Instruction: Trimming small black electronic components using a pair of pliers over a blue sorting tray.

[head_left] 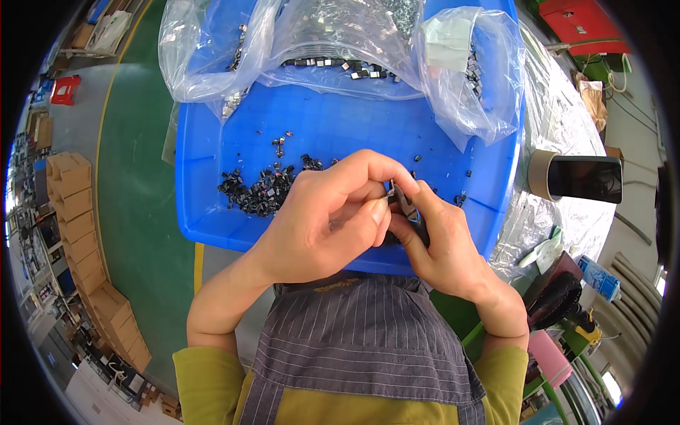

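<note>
My left hand (322, 219) is closed in a pinch, thumb against fingertips, around a tiny part too small to make out. Wrapped round a pair of small dark cutting pliers (409, 207) is my right hand (446, 241); the jaws meet the left fingertips. Both hands are over the near side of a blue plastic tray (340, 113). Left of them in the tray lies a heap of small black parts (262, 190). A few loose black pieces (460, 200) are scattered to the right. My hands hide part of the tray's near edge.
Clear plastic bags (340, 35) with small black and metallic parts lie across the tray's far side. A phone (586, 178) on a stand is to the right, on silvery sheeting (552, 106). Cardboard boxes (78, 212) line the green floor at left.
</note>
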### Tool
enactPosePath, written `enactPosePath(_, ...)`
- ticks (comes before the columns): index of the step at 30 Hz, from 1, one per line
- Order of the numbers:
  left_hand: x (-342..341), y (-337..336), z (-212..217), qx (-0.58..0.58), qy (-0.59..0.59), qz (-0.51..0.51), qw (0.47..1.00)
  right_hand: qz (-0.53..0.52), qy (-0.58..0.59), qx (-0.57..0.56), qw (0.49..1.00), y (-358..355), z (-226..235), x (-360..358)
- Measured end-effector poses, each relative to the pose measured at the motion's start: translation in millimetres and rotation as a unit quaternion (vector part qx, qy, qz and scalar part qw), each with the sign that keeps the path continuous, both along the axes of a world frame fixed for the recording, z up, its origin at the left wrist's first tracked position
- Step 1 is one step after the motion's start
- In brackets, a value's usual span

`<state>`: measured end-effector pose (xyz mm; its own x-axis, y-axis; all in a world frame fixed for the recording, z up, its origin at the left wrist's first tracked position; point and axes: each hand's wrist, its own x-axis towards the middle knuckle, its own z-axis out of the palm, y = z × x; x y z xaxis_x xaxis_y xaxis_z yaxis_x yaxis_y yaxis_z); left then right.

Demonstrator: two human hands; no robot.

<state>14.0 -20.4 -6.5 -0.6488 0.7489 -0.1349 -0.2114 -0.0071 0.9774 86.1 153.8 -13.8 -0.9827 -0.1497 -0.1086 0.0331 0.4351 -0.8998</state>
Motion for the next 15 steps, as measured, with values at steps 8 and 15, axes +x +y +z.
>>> enactPosePath(8,1.8,-2.0,-0.5,0.020,-0.089,0.017,0.996,0.027,-0.013,-0.019,0.999,-0.4,-0.5,-0.8)
enactPosePath(15,7.9,-3.6,-1.2,0.006,-0.042,0.019,0.999,0.047,-0.049,-0.111,0.992,0.7,-3.6,1.8)
